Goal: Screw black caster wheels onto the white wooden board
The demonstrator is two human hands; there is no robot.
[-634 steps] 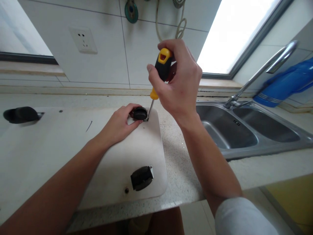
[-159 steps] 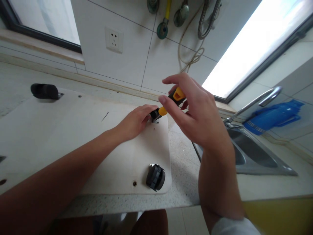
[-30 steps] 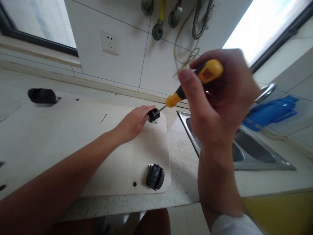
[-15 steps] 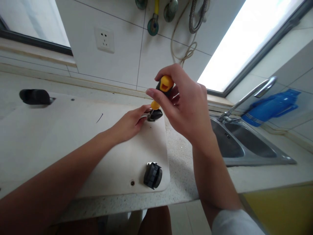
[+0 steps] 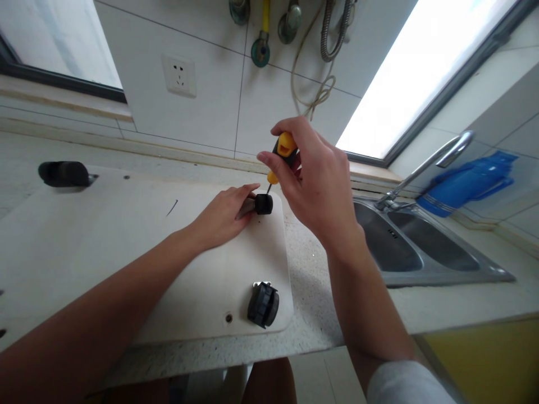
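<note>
With its fingers closed round the handle of a yellow and black screwdriver [image 5: 286,147], my right hand [image 5: 318,182] holds the tool tilted above the board's far right corner. The thin shaft runs down behind a black caster wheel [image 5: 264,204], which hides its tip. From the left, my left hand [image 5: 225,217] grips that caster against the white board [image 5: 202,280]. A second caster wheel [image 5: 263,304] stands at the near right corner, and a third caster [image 5: 64,174] is at the far left.
Under the board is a speckled countertop [image 5: 314,303]. To the right are a double steel sink [image 5: 391,241], its faucet [image 5: 425,168] and a blue thermos jug [image 5: 467,182]. A wall socket [image 5: 179,76], pipe valves [image 5: 261,51] and a tied cord [image 5: 320,95] are on the tiled wall.
The gripped caster has swivelled, so its wheel now faces me more squarely, and the screwdriver's shaft shows more clearly. My right hand still holds the screwdriver, in nearly the same place.
</note>
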